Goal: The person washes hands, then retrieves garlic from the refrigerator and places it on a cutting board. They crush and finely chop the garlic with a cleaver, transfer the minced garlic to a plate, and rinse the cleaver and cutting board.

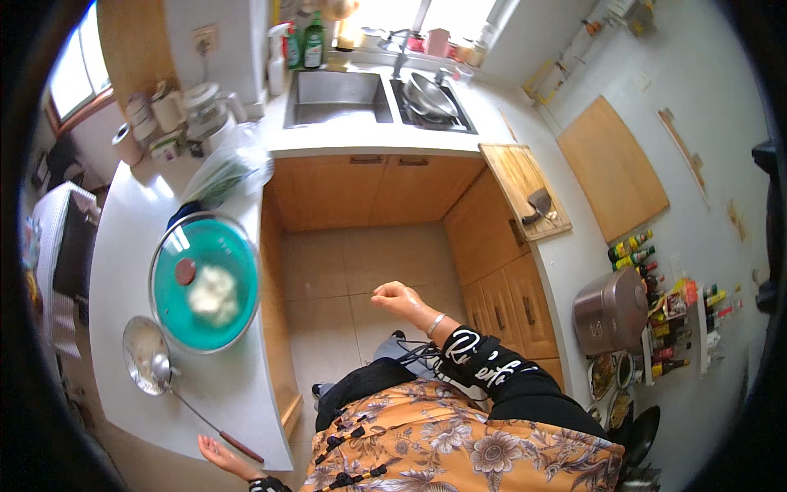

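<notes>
My left hand (224, 458) is at the counter's near edge, palm up and empty, beside the wooden handle of a metal ladle (206, 417). The ladle's head rests in a metal bowl (132, 335) that holds some pale contents. Beyond it stands a teal basin (230, 246) covered by a clear glass lid (152, 289) with a brown knob (185, 271). Lumpy white food (213, 296) shows through the glass. My right hand (399, 300) hangs over the floor in front of me, fingers curled together, with nothing visible in it.
A plastic bag of greens (224, 178) lies past the basin. Ahead is a double sink (338, 101) with a metal pan (428, 97). On the right counter, a cleaver (538, 205) lies on a wooden cutting board (510, 172); a rice cooker (609, 310) and bottles are nearer.
</notes>
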Available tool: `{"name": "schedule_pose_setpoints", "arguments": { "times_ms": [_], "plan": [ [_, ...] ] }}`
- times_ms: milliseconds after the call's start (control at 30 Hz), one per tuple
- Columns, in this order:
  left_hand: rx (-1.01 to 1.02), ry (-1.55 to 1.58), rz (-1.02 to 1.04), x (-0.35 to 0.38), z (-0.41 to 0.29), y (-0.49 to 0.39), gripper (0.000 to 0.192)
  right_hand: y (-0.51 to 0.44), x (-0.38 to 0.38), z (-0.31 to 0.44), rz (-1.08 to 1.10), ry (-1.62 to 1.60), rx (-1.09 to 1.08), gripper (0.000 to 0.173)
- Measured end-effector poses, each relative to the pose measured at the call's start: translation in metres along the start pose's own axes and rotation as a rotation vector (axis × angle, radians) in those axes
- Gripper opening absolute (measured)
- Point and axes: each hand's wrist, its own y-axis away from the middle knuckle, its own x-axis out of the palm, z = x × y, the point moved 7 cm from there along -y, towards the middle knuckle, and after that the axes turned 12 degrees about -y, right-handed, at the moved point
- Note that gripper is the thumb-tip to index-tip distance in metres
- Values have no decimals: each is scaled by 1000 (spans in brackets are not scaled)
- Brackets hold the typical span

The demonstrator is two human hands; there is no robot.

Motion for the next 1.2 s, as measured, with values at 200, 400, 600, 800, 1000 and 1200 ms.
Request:
{"name": "schedule_pose_setpoints", "arguments": {
  "times_ms": [200,400,600,800,1000,1200],
  "plan": [
    [-3,166,200,85,-149,37,32,2,-153,-73,-267,-253,72,34],
    [239,361,661,247,-372,117,27,35,-304,-120,-542,-384,-39,21],
    [535,393,1064,352,-547,207,23,127,-422,-146,-979,-151,-181,13],
    [694,385,1413,452,-655,291,20,182,-505,-184,-1329,-21,173,31],
    [475,224,1884,584,-727,387,33,158,-534,-197,-1384,72,422,31],
    [202,-42,2141,672,-778,473,42,138,-550,-187,-1380,212,580,20]
  ]
}}
